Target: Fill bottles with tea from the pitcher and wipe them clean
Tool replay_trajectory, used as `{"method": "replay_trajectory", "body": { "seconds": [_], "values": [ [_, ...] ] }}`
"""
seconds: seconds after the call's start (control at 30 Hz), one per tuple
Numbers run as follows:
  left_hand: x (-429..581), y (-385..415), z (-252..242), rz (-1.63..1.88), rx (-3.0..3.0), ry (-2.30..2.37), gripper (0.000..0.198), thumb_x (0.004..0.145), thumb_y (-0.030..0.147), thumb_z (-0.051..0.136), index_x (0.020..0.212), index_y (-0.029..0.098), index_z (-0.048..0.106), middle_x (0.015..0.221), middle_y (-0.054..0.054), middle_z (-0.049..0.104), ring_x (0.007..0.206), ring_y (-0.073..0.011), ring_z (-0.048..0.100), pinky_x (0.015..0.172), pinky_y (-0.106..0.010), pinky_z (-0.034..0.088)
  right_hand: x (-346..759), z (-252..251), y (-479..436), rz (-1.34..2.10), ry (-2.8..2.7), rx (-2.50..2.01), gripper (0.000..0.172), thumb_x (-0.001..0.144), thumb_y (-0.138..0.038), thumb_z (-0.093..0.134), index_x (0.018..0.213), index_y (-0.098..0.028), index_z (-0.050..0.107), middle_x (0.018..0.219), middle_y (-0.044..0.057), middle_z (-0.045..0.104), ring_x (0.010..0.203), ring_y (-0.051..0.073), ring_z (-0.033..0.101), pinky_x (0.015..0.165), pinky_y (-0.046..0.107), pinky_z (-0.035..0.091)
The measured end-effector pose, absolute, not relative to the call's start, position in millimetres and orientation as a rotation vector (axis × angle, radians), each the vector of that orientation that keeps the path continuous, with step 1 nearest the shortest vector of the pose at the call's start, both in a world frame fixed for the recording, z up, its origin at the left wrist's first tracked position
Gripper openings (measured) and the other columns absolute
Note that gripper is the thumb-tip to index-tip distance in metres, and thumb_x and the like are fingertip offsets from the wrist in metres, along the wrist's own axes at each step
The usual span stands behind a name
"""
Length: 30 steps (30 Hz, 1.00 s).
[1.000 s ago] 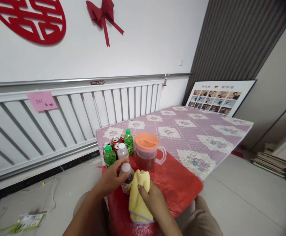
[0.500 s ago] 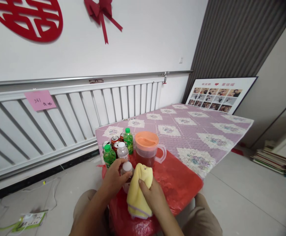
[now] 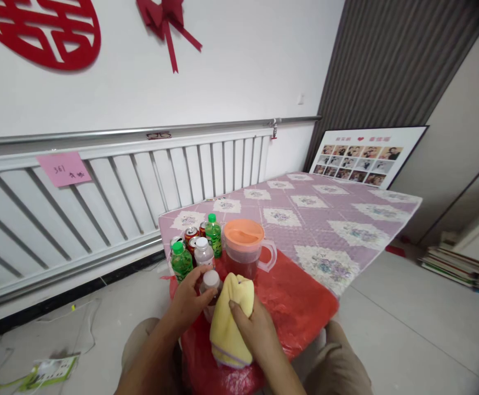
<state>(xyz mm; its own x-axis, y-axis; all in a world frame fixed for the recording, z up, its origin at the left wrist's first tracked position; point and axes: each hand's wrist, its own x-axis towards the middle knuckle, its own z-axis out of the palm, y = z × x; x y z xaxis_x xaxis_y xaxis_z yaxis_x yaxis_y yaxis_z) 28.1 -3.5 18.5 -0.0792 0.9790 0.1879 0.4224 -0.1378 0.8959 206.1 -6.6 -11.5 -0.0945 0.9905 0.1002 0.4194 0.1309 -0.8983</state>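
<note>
My left hand (image 3: 187, 303) is closed around the upper part of a clear bottle with a whitish cap (image 3: 211, 279). Its lower part is mostly hidden behind the hand and the cloth. A folded yellow cloth (image 3: 228, 326) with a purple edge is bunched in my right hand (image 3: 259, 330), thumb on top, right beside the bottle. Just beyond stands a clear pitcher with an orange lid (image 3: 243, 237), holding dark liquid. To its left are another white-capped bottle (image 3: 204, 252), green-capped bottles (image 3: 181, 262) and several red drink cans (image 3: 192, 235).
Red plastic sheeting (image 3: 301, 302) covers the near end of a table with a purple floral cloth (image 3: 280, 216). A white radiator (image 3: 120, 192) runs along the wall behind it. A photo board (image 3: 365, 156) leans at the back right; books (image 3: 449, 269) lie on the floor.
The whole view has shifted slightly. Both hands keep their hold on the bottle and the cloth, with hardly any movement between them.
</note>
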Motion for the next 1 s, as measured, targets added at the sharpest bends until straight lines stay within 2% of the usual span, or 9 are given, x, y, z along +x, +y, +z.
{"method": "replay_trajectory", "body": {
  "seconds": [0.2, 0.37, 0.5, 0.57, 0.63, 0.7, 0.77, 0.9, 1.0],
  "values": [
    [35.1, 0.6, 9.3, 1.257, 1.641, 1.703, 0.038, 0.072, 0.025, 0.065, 0.108, 0.02, 0.057, 0.106, -0.005, 0.065, 0.094, -0.022, 0.06, 0.085, -0.036, 0.048, 202.2, -10.6, -5.9, 0.937, -1.626, -1.355, 0.04, 0.083, -0.035, 0.05, 0.116, -0.015, 0.06, 0.111, 0.013, 0.069, 0.103, 0.027, 0.065, 0.087, 0.034, 0.049],
    [37.5, 3.1, 8.9, 1.289, 1.696, 1.759, 0.033, 0.071, 0.024, 0.065, 0.103, 0.02, 0.058, 0.1, -0.004, 0.064, 0.093, -0.0226, 0.058, 0.086, -0.038, 0.045, 208.1, -33.6, 0.5, 0.976, -1.748, -1.39, 0.039, 0.083, -0.028, 0.049, 0.117, -0.013, 0.06, 0.114, 0.013, 0.069, 0.104, 0.025, 0.065, 0.089, 0.033, 0.047],
    [38.3, 2.6, 11.5, 1.295, 1.68, 1.755, 0.031, 0.071, 0.024, 0.064, 0.102, 0.021, 0.059, 0.099, -0.004, 0.065, 0.092, -0.0228, 0.059, 0.084, -0.038, 0.046, 209.5, -33.8, -0.1, 0.956, -1.794, -1.418, 0.037, 0.082, -0.025, 0.05, 0.115, -0.014, 0.061, 0.11, 0.013, 0.07, 0.101, 0.026, 0.066, 0.086, 0.033, 0.047],
    [39.6, 0.7, 10.2, 1.321, 1.652, 1.734, 0.035, 0.07, 0.024, 0.065, 0.104, 0.021, 0.059, 0.102, -0.005, 0.065, 0.096, -0.0239, 0.059, 0.088, -0.04, 0.046, 210.6, -29.7, -0.7, 0.931, -1.766, -1.402, 0.038, 0.082, -0.027, 0.05, 0.116, -0.014, 0.06, 0.113, 0.013, 0.069, 0.103, 0.026, 0.065, 0.088, 0.033, 0.047],
    [41.7, -2.0, 6.0, 1.361, 1.61, 1.674, 0.046, 0.068, 0.023, 0.067, 0.112, 0.02, 0.057, 0.112, -0.007, 0.064, 0.105, -0.0258, 0.058, 0.095, -0.042, 0.044, 213.4, -25.5, -0.1, 0.917, -1.712, -1.378, 0.039, 0.083, -0.031, 0.051, 0.117, -0.015, 0.059, 0.114, 0.013, 0.068, 0.105, 0.026, 0.064, 0.089, 0.033, 0.047],
    [44.3, -4.8, -0.5, 1.404, 1.551, 1.61, 0.062, 0.066, 0.022, 0.069, 0.124, 0.019, 0.05, 0.124, -0.01, 0.059, 0.116, -0.0279, 0.054, 0.101, -0.044, 0.04, 218.1, -20.3, 2.2, 0.903, -1.659, -1.373, 0.04, 0.084, -0.036, 0.052, 0.117, -0.015, 0.058, 0.112, 0.013, 0.068, 0.103, 0.026, 0.064, 0.088, 0.034, 0.048],
    [46.8, -6.8, -7.5, 1.431, 1.505, 1.587, 0.069, 0.065, 0.021, 0.069, 0.129, 0.017, 0.046, 0.131, -0.013, 0.054, 0.121, -0.0294, 0.051, 0.104, -0.046, 0.039, 223.6, -11.1, 5.9, 0.862, -1.639, -1.364, 0.039, 0.084, -0.037, 0.052, 0.117, -0.015, 0.058, 0.109, 0.012, 0.068, 0.101, 0.027, 0.064, 0.086, 0.035, 0.048],
    [51.0, -7.4, -15.8, 1.45, 1.473, 1.544, 0.057, 0.067, 0.021, 0.069, 0.122, 0.017, 0.053, 0.12, -0.011, 0.061, 0.113, -0.0278, 0.056, 0.098, -0.043, 0.044, 227.9, 25.1, 13.1, 0.702, -1.714, -1.243, 0.031, 0.086, -0.031, 0.05, 0.113, -0.018, 0.059, 0.112, 0.011, 0.063, 0.104, 0.025, 0.06, 0.088, 0.034, 0.046],
    [55.1, -5.1, -16.7, 1.514, 1.352, 1.404, 0.055, 0.067, 0.028, 0.073, 0.119, 0.018, 0.057, 0.113, -0.008, 0.066, 0.104, -0.0268, 0.061, 0.089, -0.039, 0.05, 217.3, 59.0, 14.2, 0.596, -1.884, -1.152, 0.024, 0.083, -0.024, 0.049, 0.103, -0.018, 0.062, 0.101, 0.009, 0.062, 0.097, 0.023, 0.059, 0.084, 0.032, 0.045]
  ]
}}
